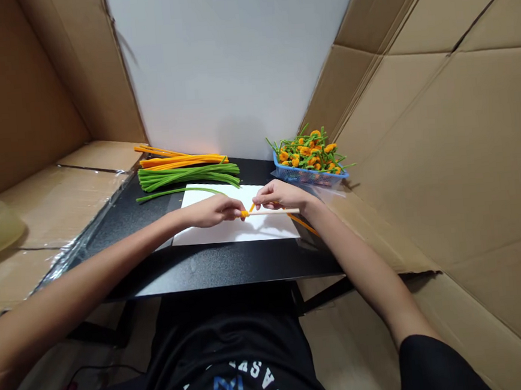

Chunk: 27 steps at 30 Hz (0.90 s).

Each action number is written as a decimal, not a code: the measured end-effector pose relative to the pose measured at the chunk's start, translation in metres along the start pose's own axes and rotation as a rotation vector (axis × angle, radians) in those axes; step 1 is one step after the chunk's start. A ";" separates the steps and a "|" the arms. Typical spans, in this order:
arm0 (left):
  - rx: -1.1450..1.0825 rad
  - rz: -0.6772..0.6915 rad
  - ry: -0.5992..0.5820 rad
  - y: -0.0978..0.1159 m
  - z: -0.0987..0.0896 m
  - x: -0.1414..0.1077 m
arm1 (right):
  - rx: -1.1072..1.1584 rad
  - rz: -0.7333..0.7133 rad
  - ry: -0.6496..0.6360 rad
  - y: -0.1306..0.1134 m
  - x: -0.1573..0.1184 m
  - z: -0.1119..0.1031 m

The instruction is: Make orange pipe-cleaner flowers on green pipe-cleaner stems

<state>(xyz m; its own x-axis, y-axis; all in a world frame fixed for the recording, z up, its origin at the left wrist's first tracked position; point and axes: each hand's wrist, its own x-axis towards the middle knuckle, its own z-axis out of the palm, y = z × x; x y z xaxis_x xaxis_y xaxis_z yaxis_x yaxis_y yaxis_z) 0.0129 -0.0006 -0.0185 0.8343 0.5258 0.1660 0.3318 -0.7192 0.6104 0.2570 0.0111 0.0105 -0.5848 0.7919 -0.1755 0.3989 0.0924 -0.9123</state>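
Note:
Above the white sheet (200, 233), my left hand (215, 210) is closed on one end of a thin pale stick (271, 213). Orange pipe cleaner (244, 213) is wound around the stick right at the fingertips. My right hand (277, 194) pinches the same orange strand a little right of the winding. A long orange tail (304, 224) passes under that hand toward the lower right. One green pipe cleaner (165, 194) lies alone beyond my left hand, its right end on the sheet.
Bundles of orange (181, 161) and green pipe cleaners (187, 177) lie at the back left of the black table (230, 266). A blue basket (311, 176) at the back right holds orange flowers with green stems. Cardboard walls (464, 143) flank the table; a tape roll (2, 230) sits left.

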 end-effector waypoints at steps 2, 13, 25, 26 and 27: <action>0.224 -0.046 0.055 0.000 0.007 0.000 | -0.034 -0.023 -0.047 -0.010 -0.004 0.001; -0.286 -0.079 0.189 -0.002 0.000 0.004 | -0.047 0.032 0.033 0.001 -0.009 0.014; 0.430 -0.132 0.095 0.000 0.015 0.002 | -0.340 -0.149 -0.068 -0.039 -0.008 0.000; 0.457 -0.154 0.136 0.000 0.017 0.002 | -0.382 -0.168 -0.025 -0.043 -0.009 0.006; 0.462 -0.174 0.187 -0.001 0.018 0.003 | -0.406 -0.181 0.019 -0.045 -0.009 0.012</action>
<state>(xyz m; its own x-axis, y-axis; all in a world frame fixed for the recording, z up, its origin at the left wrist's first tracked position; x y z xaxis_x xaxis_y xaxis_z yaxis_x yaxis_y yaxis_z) 0.0228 -0.0061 -0.0323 0.6709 0.6969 0.2535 0.6532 -0.7172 0.2429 0.2357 -0.0078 0.0483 -0.6592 0.7518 -0.0156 0.5383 0.4573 -0.7079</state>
